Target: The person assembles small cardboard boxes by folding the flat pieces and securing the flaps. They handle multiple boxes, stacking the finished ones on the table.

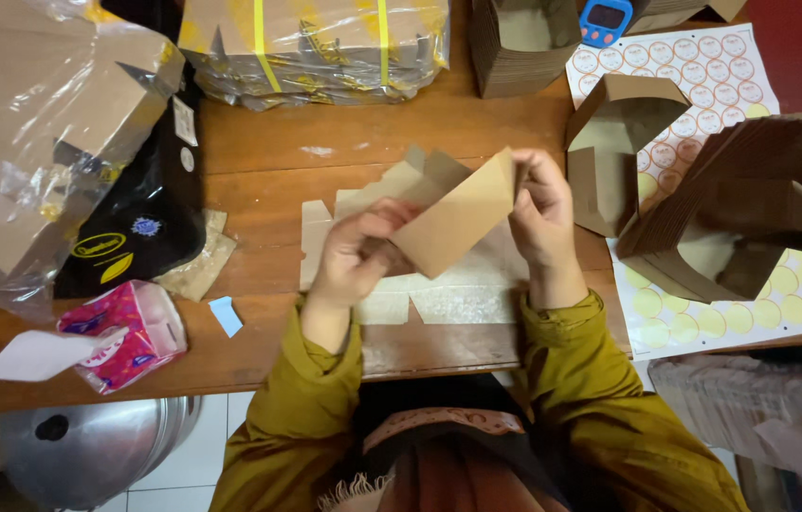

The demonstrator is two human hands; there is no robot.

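Observation:
A brown cardboard box blank (458, 213) is held up over the wooden table (259, 152), partly folded. My left hand (358, 251) grips its lower left side, with the fingers curled around the edge. My right hand (541, 213) holds its upper right edge. Under my hands lies a flat stack of more unfolded blanks (463, 289). Both sleeves are mustard yellow.
Folded brown boxes (733, 213) are nested at the right on sheets of round stickers (704, 62). A strapped bundle of blanks (316, 43) lies at the back, a blue timer (605, 19) beside it. A black bag (140, 223), a pink tissue pack (121, 332) and plastic wrap (22, 114) lie at the left.

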